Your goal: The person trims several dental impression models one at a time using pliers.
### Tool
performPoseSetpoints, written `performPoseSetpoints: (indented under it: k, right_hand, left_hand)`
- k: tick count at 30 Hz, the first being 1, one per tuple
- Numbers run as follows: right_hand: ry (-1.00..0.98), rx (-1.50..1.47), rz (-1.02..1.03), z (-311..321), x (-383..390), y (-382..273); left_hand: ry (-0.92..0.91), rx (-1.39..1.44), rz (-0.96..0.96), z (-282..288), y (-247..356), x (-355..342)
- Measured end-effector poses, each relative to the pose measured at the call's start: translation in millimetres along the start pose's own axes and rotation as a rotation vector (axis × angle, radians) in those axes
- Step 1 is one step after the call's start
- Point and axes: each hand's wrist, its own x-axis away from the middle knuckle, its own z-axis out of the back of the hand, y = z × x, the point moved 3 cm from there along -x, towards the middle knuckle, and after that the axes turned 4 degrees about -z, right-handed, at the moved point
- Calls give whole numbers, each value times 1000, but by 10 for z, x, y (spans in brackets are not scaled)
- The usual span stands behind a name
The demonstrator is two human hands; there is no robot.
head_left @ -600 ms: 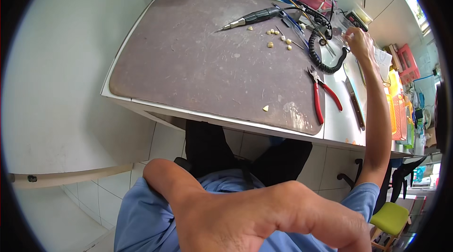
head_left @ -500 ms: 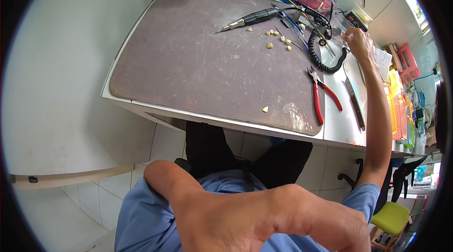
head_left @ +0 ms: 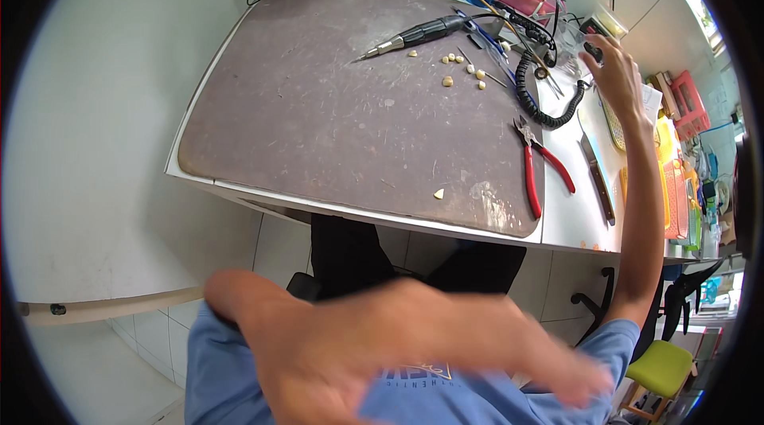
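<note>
Small dark object at far right lies under the right hand; grip indiscernible. Left hand open, blurred, near. Next: secure grasp.

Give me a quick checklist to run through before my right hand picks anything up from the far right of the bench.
1. Right hand free to grasp: cannot tell; it is stretched over clutter at the far right edge of the white bench and the fingertips are hidden.
2. Left hand out of the way: ok; blurred, close to the camera, holding nothing visible.
3. Black coiled cord clear of the reaching arm: not ok; it loops just beside the right hand.
4. Red-handled pliers lying stable: ok; flat across the brown mat's edge.
5. Small cream tooth-shaped pieces away from the reach: ok; grouped beside the grey rotary handpiece.
</note>
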Motion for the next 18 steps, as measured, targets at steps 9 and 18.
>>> performPoseSetpoints:
  k: [9,18]
  right_hand:
    - [-79,-386,539,24,-148,-1761]
    - [-123,-472,363,-494,-866,-2532]
  left_hand:
    - [570,-1407,192,2007,1273,-432]
    - [1012,-1798,499,4593,2437,-656]
